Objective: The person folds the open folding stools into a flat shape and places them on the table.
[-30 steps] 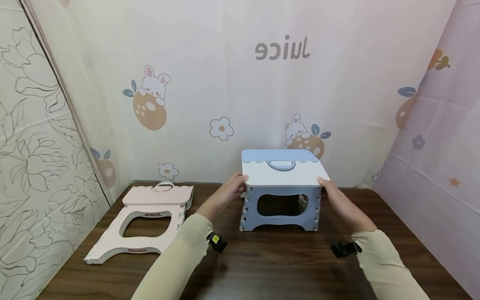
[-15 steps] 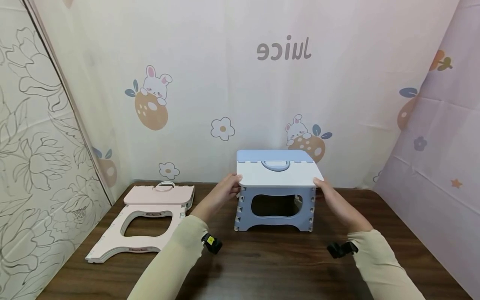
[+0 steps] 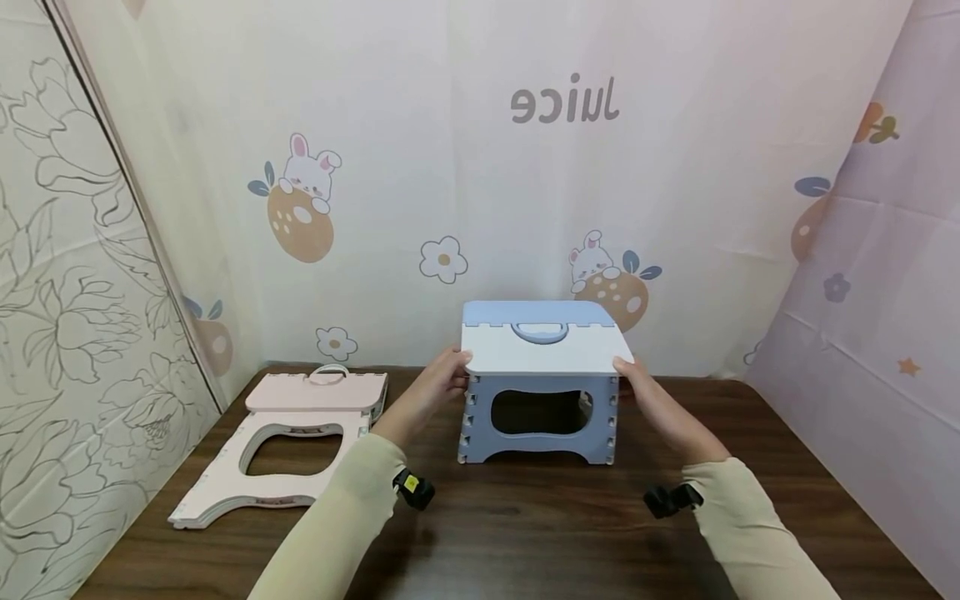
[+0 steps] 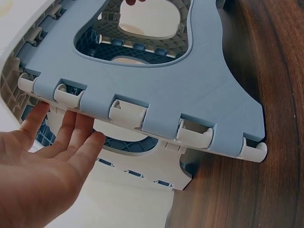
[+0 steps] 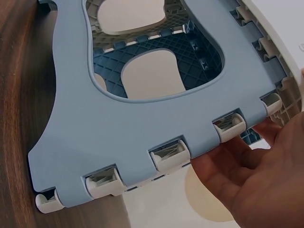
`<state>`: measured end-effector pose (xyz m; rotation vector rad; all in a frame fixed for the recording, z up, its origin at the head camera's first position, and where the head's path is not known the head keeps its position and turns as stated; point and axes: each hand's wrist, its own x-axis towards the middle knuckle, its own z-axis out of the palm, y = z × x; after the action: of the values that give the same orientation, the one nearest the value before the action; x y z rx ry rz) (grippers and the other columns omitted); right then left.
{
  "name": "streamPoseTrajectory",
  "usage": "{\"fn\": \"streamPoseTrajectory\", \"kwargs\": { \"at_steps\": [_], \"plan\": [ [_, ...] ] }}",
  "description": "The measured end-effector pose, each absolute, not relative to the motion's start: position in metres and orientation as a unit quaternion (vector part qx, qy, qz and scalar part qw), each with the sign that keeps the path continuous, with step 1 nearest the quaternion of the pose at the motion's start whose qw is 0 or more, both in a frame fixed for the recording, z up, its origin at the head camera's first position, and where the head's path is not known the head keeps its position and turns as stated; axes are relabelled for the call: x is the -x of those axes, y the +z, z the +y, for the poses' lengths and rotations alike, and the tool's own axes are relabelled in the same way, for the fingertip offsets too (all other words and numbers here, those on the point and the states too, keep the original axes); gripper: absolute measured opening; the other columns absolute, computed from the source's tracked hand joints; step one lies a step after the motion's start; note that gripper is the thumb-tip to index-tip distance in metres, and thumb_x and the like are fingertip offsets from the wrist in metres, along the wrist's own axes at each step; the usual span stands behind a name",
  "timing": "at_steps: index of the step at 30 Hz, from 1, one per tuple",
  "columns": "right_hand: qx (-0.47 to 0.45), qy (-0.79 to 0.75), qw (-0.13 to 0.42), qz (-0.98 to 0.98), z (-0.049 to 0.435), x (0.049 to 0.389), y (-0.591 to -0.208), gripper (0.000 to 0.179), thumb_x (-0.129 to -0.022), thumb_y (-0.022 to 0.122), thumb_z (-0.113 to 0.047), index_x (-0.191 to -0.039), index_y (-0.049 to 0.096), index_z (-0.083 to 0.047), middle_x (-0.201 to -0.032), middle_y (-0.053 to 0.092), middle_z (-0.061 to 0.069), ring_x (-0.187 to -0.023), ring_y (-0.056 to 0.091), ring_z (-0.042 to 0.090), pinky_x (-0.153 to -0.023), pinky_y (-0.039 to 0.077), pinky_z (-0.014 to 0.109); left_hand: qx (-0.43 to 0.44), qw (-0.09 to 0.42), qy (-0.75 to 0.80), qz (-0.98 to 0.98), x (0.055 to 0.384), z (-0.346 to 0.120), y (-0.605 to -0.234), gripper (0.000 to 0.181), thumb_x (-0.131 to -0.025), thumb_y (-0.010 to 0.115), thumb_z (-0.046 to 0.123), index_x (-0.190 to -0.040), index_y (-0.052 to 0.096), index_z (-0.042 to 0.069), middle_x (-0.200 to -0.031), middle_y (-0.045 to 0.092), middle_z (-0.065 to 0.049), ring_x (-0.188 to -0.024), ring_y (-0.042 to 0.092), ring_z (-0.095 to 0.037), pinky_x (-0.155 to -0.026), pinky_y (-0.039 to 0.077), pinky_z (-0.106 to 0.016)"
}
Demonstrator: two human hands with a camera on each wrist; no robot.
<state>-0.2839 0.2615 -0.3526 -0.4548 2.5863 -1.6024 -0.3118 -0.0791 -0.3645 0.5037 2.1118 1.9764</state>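
An unfolded folding step stool (image 3: pixel 551 450) with a white and blue top stands upright on the dark wooden table. My left hand (image 3: pixel 437 383) holds it at the left end of the top, thumb over the front corner. On the opposite end, my right hand (image 3: pixel 652 398) grips the other front corner the same way. In the left wrist view, the left fingers (image 4: pixel 83 140) lie against the hinged side panel below the top. The right wrist view has the right fingers (image 5: pixel 216 166) at the matching side panel. A small carrying handle (image 3: pixel 540 333) lies flat in the top.
A pink folding stool (image 3: pixel 300 400), folded flat, lies on the left of the table (image 3: pixel 540 533). A printed curtain (image 3: pixel 450 167) hangs along the back edge, with another patterned curtain (image 3: pixel 870 350) on the right and a flowered panel (image 3: pixel 67 292) on the left.
Both hands and the blue and white step stool have shifted left along the table, with the hold on its top kept. The pink stool has stayed in place.
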Motion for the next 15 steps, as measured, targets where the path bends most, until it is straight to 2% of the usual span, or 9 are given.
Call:
{"fn": "streamPoseTrajectory", "kwargs": {
  "at_steps": [3,5,8,15],
  "plan": [
    [0.163,-0.508,0.040,0.845,0.263,0.279,-0.356,0.071,-0.107,0.019,-0.055,-0.159,-0.010,-0.016,-0.157,0.006,0.021,-0.137,0.017,0.040,-0.100,0.028,0.060,-0.162,0.102,0.671,0.716,0.310,-0.081,-0.365,0.057,-0.102,0.044,0.043,-0.141,0.039,0.003,-0.133,0.048,-0.018,-0.122,0.049,-0.030,-0.110,0.036,-0.048],
    [0.168,-0.503,0.035,0.847,0.262,0.279,-0.356,0.071,-0.107,0.019,-0.055,-0.160,-0.008,-0.016,-0.152,0.013,0.022,-0.131,0.025,0.041,-0.095,0.033,0.054,-0.160,0.097,0.672,0.717,0.310,-0.083,-0.367,0.056,-0.102,0.044,0.044,-0.141,0.040,0.003,-0.132,0.049,-0.018,-0.121,0.050,-0.029,-0.110,0.036,-0.047],
    [0.168,-0.503,0.034,0.847,0.259,0.278,-0.355,0.072,-0.107,0.021,-0.055,-0.159,-0.006,-0.014,-0.150,0.017,0.023,-0.129,0.029,0.040,-0.096,0.034,0.050,-0.163,0.090,0.674,0.715,0.310,-0.085,-0.368,0.055,-0.102,0.044,0.043,-0.139,0.042,0.003,-0.131,0.050,-0.018,-0.120,0.051,-0.029,-0.109,0.037,-0.048],
    [0.171,-0.504,0.038,0.845,0.254,0.281,-0.356,0.074,-0.107,0.020,-0.056,-0.158,-0.007,-0.011,-0.150,0.014,0.023,-0.131,0.026,0.040,-0.100,0.031,0.056,-0.167,0.079,0.676,0.713,0.309,-0.090,-0.367,0.054,-0.103,0.043,0.044,-0.138,0.043,0.003,-0.132,0.051,-0.017,-0.120,0.051,-0.029,-0.109,0.037,-0.048]
  ]
}}
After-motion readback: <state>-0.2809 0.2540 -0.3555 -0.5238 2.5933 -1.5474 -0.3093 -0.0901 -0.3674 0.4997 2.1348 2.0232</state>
